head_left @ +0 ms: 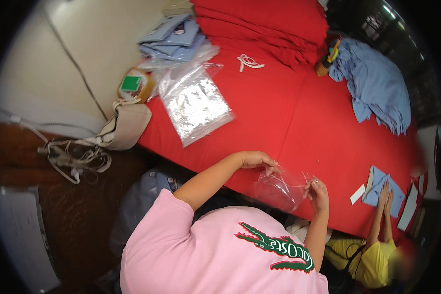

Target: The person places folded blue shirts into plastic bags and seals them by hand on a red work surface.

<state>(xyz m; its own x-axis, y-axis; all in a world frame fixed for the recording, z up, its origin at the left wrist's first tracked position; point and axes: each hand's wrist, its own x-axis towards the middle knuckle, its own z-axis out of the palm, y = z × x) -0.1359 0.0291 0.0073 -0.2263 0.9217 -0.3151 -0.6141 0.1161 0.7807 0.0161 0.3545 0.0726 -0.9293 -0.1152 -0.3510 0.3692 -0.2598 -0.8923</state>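
Between my two hands hangs a clear plastic bag (281, 191), over the near edge of the red-covered table. My left hand (257, 160) has its fingers closed on the bag's upper left side. At the bag's right side, my right hand (317, 195) pinches the film with thumb and fingers. The bag looks see-through, with no folded garment visible inside. Farther off to the left lies a stack of flat clear plastic bags (196, 105) on the red cloth (274, 117).
Folded blue garments (174, 36) in plastic lie at the far left, near a jar (134, 84). White strips (250, 62) rest mid-table. A blue cloth pile (377, 83) sits far right. Nearer, a co-worker's hands (385, 198) press a blue garment (377, 186). Cables (78, 157) hang left.
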